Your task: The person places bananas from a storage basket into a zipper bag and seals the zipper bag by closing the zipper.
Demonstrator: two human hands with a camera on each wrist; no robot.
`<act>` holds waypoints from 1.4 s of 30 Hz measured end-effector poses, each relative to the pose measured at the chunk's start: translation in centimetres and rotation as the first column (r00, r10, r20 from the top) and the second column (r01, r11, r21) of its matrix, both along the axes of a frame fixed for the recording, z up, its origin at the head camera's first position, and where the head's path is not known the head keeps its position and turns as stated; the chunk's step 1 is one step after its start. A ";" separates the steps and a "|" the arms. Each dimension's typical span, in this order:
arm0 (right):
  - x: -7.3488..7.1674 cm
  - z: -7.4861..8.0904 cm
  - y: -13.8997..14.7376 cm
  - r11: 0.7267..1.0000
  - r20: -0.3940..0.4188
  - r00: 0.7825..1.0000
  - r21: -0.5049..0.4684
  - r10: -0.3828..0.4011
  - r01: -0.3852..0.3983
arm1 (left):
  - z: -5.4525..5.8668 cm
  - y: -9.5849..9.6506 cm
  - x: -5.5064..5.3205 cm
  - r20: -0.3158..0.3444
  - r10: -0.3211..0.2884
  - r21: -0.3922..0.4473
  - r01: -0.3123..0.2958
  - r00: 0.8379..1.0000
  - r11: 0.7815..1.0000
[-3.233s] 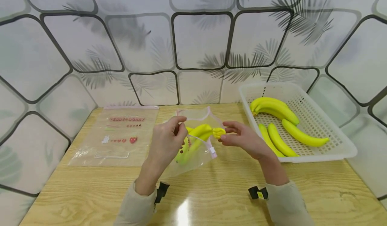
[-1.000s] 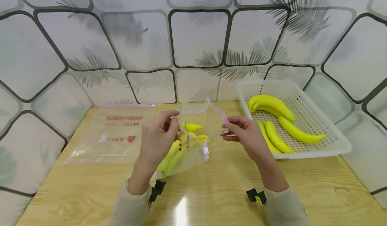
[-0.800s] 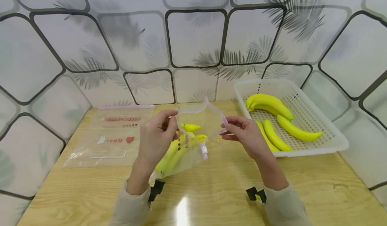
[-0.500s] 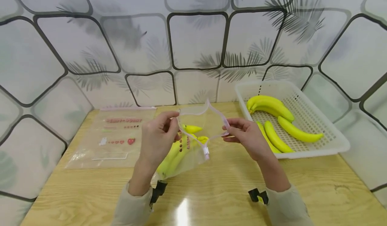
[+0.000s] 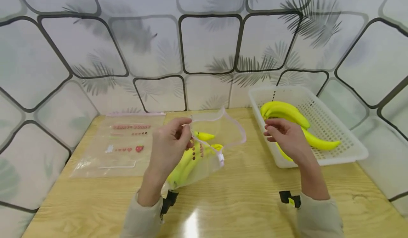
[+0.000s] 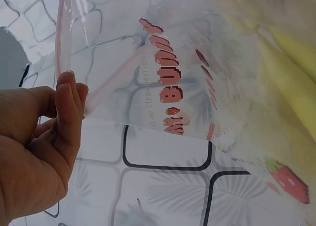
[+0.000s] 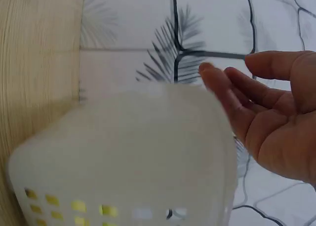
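My left hand (image 5: 172,137) pinches the pink-edged rim of a clear zip bag (image 5: 207,167) in the head view. Inside the bag lie several yellow bananas (image 5: 186,165), and its mouth gapes toward the right. The left wrist view shows thumb and fingers on the pink strip, with red printed letters on the film beside them. My right hand (image 5: 285,137) is over the left side of a white basket (image 5: 350,153), fingers relaxed and nothing between them. Bananas (image 5: 287,111) lie in that basket, partly hidden by the right hand.
A second clear zip bag (image 5: 118,156) with red print lies flat on the wooden table (image 5: 242,202) at the left. A patterned wall (image 5: 210,43) rises behind the table and along both sides.
A banana that was at the bag's mouth is now inside. My right hand has let go of the bag's rim and moved right to the basket; my left hand still pinches the rim.
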State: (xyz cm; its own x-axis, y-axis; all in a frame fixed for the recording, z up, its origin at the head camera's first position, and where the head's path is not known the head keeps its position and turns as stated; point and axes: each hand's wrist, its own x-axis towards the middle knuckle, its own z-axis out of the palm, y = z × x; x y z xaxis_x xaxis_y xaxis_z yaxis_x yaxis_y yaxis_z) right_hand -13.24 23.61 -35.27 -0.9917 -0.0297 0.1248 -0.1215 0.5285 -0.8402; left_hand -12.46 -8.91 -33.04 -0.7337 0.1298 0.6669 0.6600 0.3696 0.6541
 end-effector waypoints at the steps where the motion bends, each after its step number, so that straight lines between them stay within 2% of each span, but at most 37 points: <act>1: 0.0 -0.1 0.6 0.996 0.003 1.000 0.089 -0.031 0.031 | 0.0 0.1 0.0 0.011 -0.006 -0.005 0.006 1.000 1.000; 3: -0.3 -0.4 1.9 0.957 0.043 0.996 0.282 -0.077 0.062 | -0.1 0.1 0.1 0.027 -0.016 -0.012 0.017 1.000 1.000; 6: -1.0 -0.9 3.7 0.878 0.141 0.985 0.479 -0.096 0.017 | 0.0 0.3 0.1 0.028 -0.028 -0.028 0.029 0.999 0.999; 9: -1.5 -1.9 5.7 0.814 0.255 0.963 0.575 -0.084 -0.081 | -0.1 0.4 0.1 0.023 -0.036 -0.038 0.037 0.999 0.999; 12: -1.5 -3.0 6.9 0.791 0.344 0.936 0.592 -0.073 -0.156 | -0.2 0.6 0.2 0.027 -0.035 -0.036 0.036 0.999 0.999; 14: -1.4 -3.5 7.1 0.789 0.374 0.926 0.586 -0.061 -0.185 | -0.2 0.6 0.3 0.031 -0.030 -0.039 0.031 0.999 0.999; 16: -1.5 -3.8 7.2 0.789 0.379 0.925 0.579 -0.039 -0.204 | -0.3 0.7 0.5 0.034 -0.030 -0.043 0.031 0.999 0.999; 20: -1.8 -3.9 7.4 0.772 0.379 0.925 0.580 0.028 -0.261 | -0.6 0.9 0.6 0.032 -0.032 -0.052 0.034 0.999 0.998; 22: -1.9 -3.8 7.4 0.758 0.392 0.918 0.582 0.055 -0.294 | -0.6 0.9 0.6 0.027 -0.027 -0.052 0.028 0.999 0.998; 26: -1.9 -3.8 7.4 0.744 0.411 0.909 0.585 0.069 -0.321 | -0.4 0.9 0.5 0.010 -0.014 -0.067 0.014 1.000 0.998; 33: -2.1 -3.9 7.4 0.753 0.428 0.902 0.577 0.052 -0.317 | -0.5 0.9 0.5 0.018 -0.011 -0.073 0.012 1.000 0.997; 39: -2.1 -4.3 7.6 0.772 0.383 0.922 0.571 0.052 -0.281 | -0.7 1.1 0.4 0.036 -0.013 -0.065 0.015 0.999 0.998; 42: -2.0 -4.2 7.5 0.787 0.388 0.921 0.555 0.040 -0.269 | -0.7 1.1 0.4 0.034 -0.011 -0.063 0.014 0.999 0.998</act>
